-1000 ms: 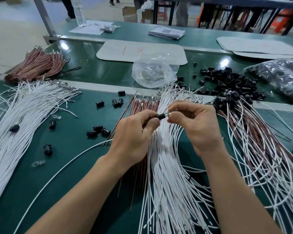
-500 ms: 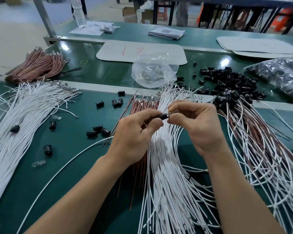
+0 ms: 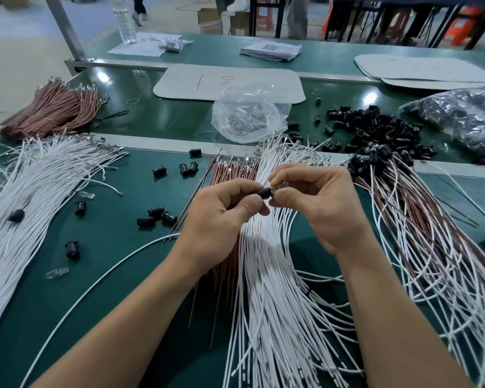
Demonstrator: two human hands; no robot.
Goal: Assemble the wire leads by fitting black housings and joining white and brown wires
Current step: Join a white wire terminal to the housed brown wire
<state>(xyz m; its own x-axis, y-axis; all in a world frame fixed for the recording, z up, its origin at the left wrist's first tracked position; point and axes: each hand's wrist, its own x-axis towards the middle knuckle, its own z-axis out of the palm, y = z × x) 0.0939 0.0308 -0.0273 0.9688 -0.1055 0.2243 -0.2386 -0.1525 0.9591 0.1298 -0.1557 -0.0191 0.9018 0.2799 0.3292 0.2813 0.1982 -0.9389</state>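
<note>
Left hand (image 3: 221, 214) pinching black housing (image 3: 264, 192) mid-bench, right hand (image 3: 319, 203) pinching small clear part (bulb?) at its mouth. Finished leads (image 3: 420, 233) heaped toward right edge; loose white wires (image 3: 266, 275), brown wires (image 3: 230, 175) underneath, plenty left.

You get bright, even overhead light; glare spots gleam on the glossy green tabletop (image 3: 163, 121), soft shadows, edges bowed and slightly blurred.

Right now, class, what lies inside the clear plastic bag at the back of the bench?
Through the clear plastic bag a heap of small shiny metal parts shows. Folds and glare hide their exact shape and number.
</note>
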